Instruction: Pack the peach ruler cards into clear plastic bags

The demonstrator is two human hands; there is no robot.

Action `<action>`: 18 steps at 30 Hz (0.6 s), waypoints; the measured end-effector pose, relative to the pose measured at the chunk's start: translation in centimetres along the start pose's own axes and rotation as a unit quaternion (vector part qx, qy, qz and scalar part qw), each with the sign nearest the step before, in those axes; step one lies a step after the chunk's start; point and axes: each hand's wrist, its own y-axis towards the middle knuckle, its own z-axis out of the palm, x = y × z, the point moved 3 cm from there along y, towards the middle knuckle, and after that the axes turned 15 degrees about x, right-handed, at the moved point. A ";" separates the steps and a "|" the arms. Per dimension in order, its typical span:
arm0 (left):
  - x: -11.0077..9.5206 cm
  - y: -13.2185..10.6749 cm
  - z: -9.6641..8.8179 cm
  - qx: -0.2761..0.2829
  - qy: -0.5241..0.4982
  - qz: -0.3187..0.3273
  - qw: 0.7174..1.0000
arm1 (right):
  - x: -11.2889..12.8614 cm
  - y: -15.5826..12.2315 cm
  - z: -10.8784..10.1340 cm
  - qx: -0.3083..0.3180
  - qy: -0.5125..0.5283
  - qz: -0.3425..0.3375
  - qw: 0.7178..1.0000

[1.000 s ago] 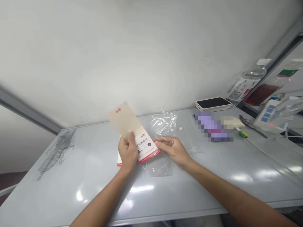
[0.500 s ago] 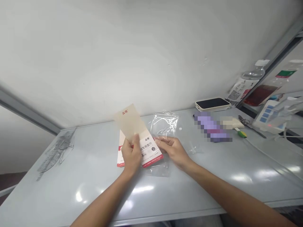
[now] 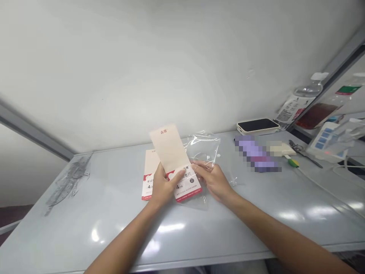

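Note:
My left hand (image 3: 163, 187) pinches a beige card (image 3: 169, 149) with a small red mark at its top, held upright over the grey table (image 3: 114, 213). Beneath it lies a white and red printed card (image 3: 186, 186), partly inside a clear plastic bag (image 3: 203, 150). My right hand (image 3: 212, 178) grips the bag's edge beside that card, fingers curled on the plastic. A second white and red card (image 3: 149, 176) lies flat on the table, just left of my left hand.
At the back right lie a phone (image 3: 257, 126), a blurred purple object (image 3: 256, 154), a beige block (image 3: 278, 148), scissors (image 3: 302, 151) and a plastic bottle (image 3: 300, 99). A white device (image 3: 323, 137) with cables sits at far right. The wall runs close behind the table.
The beige card in my left hand has moved right and turned more upright. My right hand and the bag have shifted slightly right; the second card on the table is now uncovered.

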 end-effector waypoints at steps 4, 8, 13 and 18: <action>0.2 0.3 -0.3 -0.031 -0.041 -0.005 0.999 | 0.0 0.0 -0.3 -0.014 0.011 0.003 1.000; 0.5 0.4 -0.9 -0.101 -0.062 -0.009 0.993 | -0.2 0.2 -0.1 0.015 0.013 -0.016 1.000; 0.4 0.2 -1.4 -0.185 -0.034 0.009 0.982 | -0.5 0.1 0.1 0.015 -0.012 -0.005 1.000; 0.0 -0.3 -0.9 -0.211 0.003 0.008 0.977 | -0.8 -0.2 0.8 0.034 -0.033 0.003 0.999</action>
